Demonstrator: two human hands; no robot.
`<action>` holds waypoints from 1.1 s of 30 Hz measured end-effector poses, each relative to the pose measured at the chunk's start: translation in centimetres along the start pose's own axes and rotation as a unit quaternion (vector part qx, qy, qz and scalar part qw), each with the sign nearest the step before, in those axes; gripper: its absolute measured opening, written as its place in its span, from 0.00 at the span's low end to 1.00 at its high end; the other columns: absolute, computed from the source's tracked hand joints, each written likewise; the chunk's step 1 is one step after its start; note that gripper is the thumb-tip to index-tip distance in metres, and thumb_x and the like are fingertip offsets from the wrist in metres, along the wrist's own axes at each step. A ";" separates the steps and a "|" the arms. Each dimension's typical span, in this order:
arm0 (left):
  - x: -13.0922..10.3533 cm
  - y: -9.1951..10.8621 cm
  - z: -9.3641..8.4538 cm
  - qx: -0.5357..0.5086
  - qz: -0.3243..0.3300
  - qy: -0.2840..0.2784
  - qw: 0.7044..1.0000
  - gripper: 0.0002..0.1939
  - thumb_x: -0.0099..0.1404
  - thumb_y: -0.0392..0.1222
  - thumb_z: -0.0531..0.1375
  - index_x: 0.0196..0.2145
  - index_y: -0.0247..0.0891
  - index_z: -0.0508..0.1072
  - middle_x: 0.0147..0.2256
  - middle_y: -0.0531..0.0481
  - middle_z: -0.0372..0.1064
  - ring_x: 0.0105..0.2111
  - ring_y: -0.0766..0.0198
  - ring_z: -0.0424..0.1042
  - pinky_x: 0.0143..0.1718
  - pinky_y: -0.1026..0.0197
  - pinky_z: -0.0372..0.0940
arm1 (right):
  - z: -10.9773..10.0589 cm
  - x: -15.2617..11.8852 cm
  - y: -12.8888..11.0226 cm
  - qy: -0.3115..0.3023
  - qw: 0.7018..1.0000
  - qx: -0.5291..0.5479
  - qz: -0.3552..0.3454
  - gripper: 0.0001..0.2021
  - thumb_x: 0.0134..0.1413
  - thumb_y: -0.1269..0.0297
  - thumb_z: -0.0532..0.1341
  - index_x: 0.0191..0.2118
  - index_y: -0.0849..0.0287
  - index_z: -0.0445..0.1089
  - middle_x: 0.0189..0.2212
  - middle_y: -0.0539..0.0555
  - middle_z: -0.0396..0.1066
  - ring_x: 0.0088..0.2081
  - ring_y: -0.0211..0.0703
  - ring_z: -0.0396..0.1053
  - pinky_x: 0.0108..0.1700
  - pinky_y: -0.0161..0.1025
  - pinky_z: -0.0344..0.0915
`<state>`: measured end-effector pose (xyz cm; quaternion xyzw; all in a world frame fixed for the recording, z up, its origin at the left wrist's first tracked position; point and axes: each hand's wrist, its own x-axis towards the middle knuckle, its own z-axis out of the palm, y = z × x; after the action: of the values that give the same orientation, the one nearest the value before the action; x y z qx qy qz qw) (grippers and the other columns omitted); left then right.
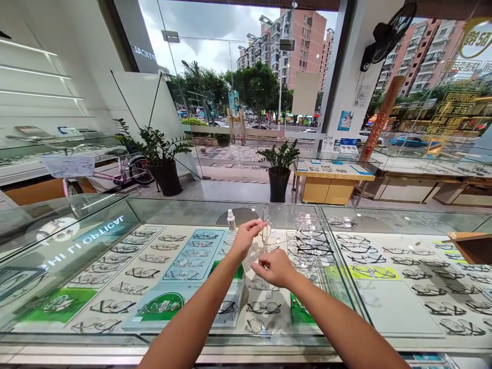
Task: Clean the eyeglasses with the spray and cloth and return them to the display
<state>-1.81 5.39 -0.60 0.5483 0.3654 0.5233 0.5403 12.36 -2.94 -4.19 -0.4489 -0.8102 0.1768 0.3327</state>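
Note:
My left hand [246, 238] pinches a pair of thin-rimmed eyeglasses [266, 218] between thumb and fingertips. The frame is turned on end above the glass counter, one lens higher than the other. Just below and to the right, my right hand [275, 267] is closed, its fingers curled in and its thumb pointing left. What it holds, if anything, is hidden. A small white bottle [231, 220] stands on the counter beyond my left hand. Under the glass beneath both hands lie rows of spectacles, among them a dark-rimmed pair [263, 307].
The glass display counter [184, 338] spans the view, with several rows of spectacles inside. To the right, a brown box-like object [471, 247] sits on the glass. Potted plants [279, 182], a pink bicycle [111, 177] and a wooden display table [334, 182] stand beyond.

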 end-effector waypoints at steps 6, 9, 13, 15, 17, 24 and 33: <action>0.0 0.1 0.0 0.025 0.021 -0.013 0.999 0.17 0.57 0.55 0.72 0.30 0.37 0.81 0.28 0.52 0.69 0.30 0.66 0.59 0.35 0.61 0.55 | -0.2 0.0 -0.3 -0.007 1.000 -0.014 -0.017 0.16 0.58 0.55 0.66 0.24 0.56 0.69 0.18 0.44 0.64 0.24 0.34 0.58 0.32 0.36 0.49; 0.0 -0.1 0.0 0.025 0.026 -0.019 0.999 0.17 0.58 0.55 0.72 0.30 0.37 0.81 0.28 0.52 0.69 0.31 0.65 0.60 0.36 0.61 0.57 | -0.4 -0.1 -0.6 -0.010 0.999 0.017 -0.028 0.14 0.55 0.56 0.68 0.24 0.56 0.68 0.19 0.43 0.61 0.23 0.33 0.56 0.31 0.35 0.49; 0.0 -0.5 0.0 0.012 0.029 -0.035 0.999 0.15 0.59 0.53 0.71 0.31 0.38 0.80 0.33 0.50 0.72 0.34 0.63 0.64 0.40 0.61 0.60 | -0.6 -0.2 -0.8 -0.017 0.998 0.055 -0.019 0.19 0.57 0.56 0.65 0.20 0.57 0.63 0.15 0.43 0.55 0.21 0.33 0.51 0.30 0.36 0.48; 0.1 -0.6 0.0 0.009 0.033 -0.043 0.998 0.14 0.60 0.53 0.71 0.31 0.38 0.80 0.35 0.49 0.72 0.36 0.63 0.65 0.41 0.60 0.61 | -0.8 -0.1 -0.8 -0.012 0.998 0.066 -0.010 0.21 0.57 0.56 0.64 0.18 0.57 0.60 0.14 0.43 0.53 0.21 0.33 0.50 0.30 0.36 0.47; 0.1 -0.7 0.0 0.008 0.036 -0.048 0.998 0.14 0.61 0.52 0.71 0.31 0.38 0.80 0.36 0.49 0.71 0.38 0.62 0.66 0.43 0.60 0.62 | -1.0 0.0 -0.8 -0.007 0.997 0.073 0.000 0.22 0.58 0.55 0.63 0.17 0.57 0.58 0.14 0.43 0.52 0.21 0.33 0.49 0.30 0.37 0.47; 0.1 -0.7 0.1 0.002 0.022 -0.037 0.999 0.14 0.60 0.52 0.72 0.33 0.38 0.81 0.39 0.47 0.75 0.41 0.60 0.69 0.47 0.60 0.63 | -2.1 0.2 -1.0 -0.012 0.993 0.114 -0.006 0.26 0.61 0.54 0.59 0.17 0.57 0.51 0.15 0.43 0.45 0.22 0.34 0.43 0.29 0.38 0.45; -0.1 -0.7 0.2 -0.001 0.016 -0.023 1.000 0.16 0.59 0.54 0.72 0.35 0.38 0.81 0.42 0.44 0.80 0.46 0.55 0.74 0.53 0.55 0.65 | -2.9 0.3 -0.2 0.071 0.986 0.149 0.016 0.26 0.63 0.51 0.57 0.18 0.55 0.49 0.18 0.44 0.42 0.23 0.34 0.43 0.28 0.38 0.45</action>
<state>-1.50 5.39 -1.29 0.5655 0.3441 0.5194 0.5404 14.12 -2.79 -1.91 -0.4193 -0.7417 0.2682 0.4496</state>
